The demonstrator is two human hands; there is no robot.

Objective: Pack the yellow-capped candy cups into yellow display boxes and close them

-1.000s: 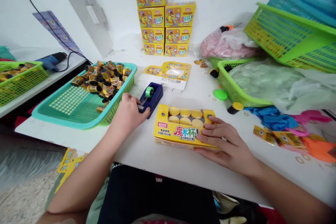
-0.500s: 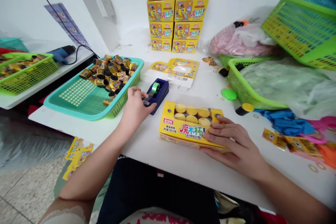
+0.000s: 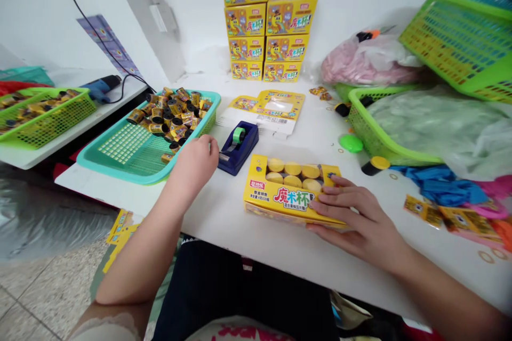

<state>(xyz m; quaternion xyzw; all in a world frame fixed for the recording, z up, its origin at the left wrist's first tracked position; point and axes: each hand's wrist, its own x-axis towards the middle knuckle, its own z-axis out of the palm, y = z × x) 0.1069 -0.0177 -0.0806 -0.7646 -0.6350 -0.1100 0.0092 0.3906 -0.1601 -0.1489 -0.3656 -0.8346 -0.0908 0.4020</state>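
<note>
A dark blue tape dispenser (image 3: 240, 152) with a green roll sits on the white table. Just left of its cutting end is my left hand (image 3: 197, 162), its fingers curled together; whatever they pinch is too small to make out. My right hand (image 3: 360, 218) grips the right end of a yellow box (image 3: 276, 200), thumb at the lower front edge and fingers over the top. Round yellow lids show through the window of the box, which lies flat. Behind the dispenser lies a flattened yellow carton (image 3: 294, 101).
Yellow boxes (image 3: 246, 20) are stacked against the wall. A teal basket (image 3: 120, 170) of small jars stands at left, a green basket (image 3: 396, 144) with plastic bags at right. Near it lie a green disc (image 3: 351, 143), a black jar (image 3: 375, 165) and blue balloons (image 3: 440, 184).
My left hand has pulled back left from the dispenser's cutting end, and its fingers have closed. My right hand stays on the box. The view has shifted slightly.
</note>
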